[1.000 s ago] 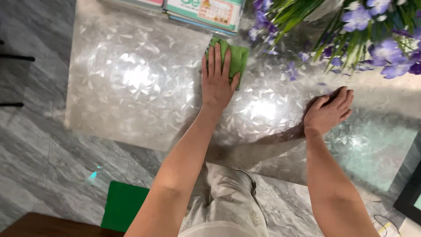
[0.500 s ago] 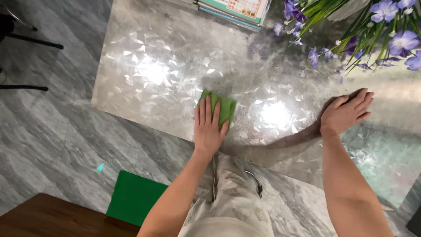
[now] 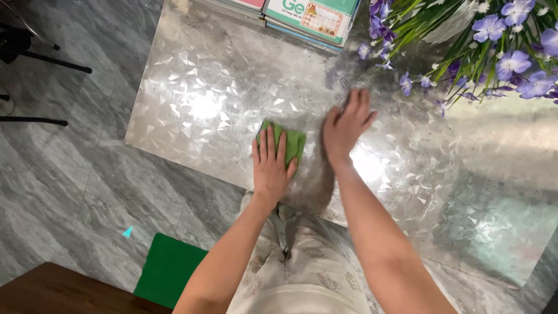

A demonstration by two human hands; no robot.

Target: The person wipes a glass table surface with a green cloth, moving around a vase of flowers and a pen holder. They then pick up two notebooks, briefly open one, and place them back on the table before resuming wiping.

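The right hand (image 3: 344,125) has left its far resting spot and now hovers, fingers spread and holding nothing, just beside the folded green cloth (image 3: 290,142). The left hand (image 3: 271,163) presses that soft cloth flat, fingers extended, near the front edge of the glossy, petal-patterned silver table (image 3: 192,104) (purple artificial flowers (image 3: 500,52) overhang its far side).

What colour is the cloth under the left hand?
Green; the cloth under the left hand shows best in the head view.

Teal-and-white flat package (image 3: 311,14), table's far edge
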